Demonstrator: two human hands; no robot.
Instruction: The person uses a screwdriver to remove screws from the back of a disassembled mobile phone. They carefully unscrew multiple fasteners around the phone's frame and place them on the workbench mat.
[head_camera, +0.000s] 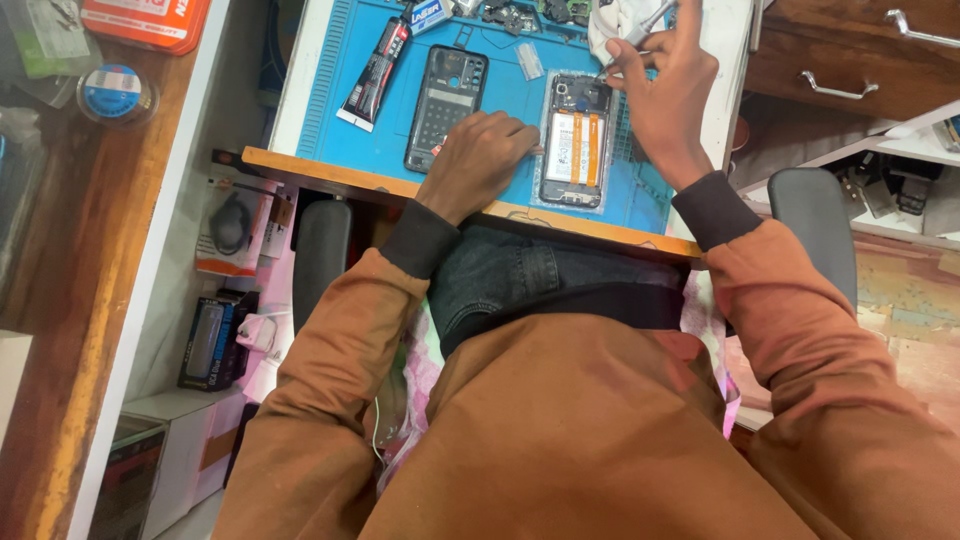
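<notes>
On the blue mat (520, 100) of the desk, the left hand (480, 160) rests curled, fingers empty, at nine o'clock of the opened phone (577, 140), while the right hand (665, 95) pinches a thin tool (655, 18) at its one o'clock corner.

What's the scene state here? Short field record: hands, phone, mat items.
left hand: knuckles down on the blue mat, steadying the opened phone at its left edge
right hand: holds a thin metal tool at the phone's top end
phone: back off, battery exposed
back cover: left of phone, inner side up
glue tube: far left on mat
</notes>
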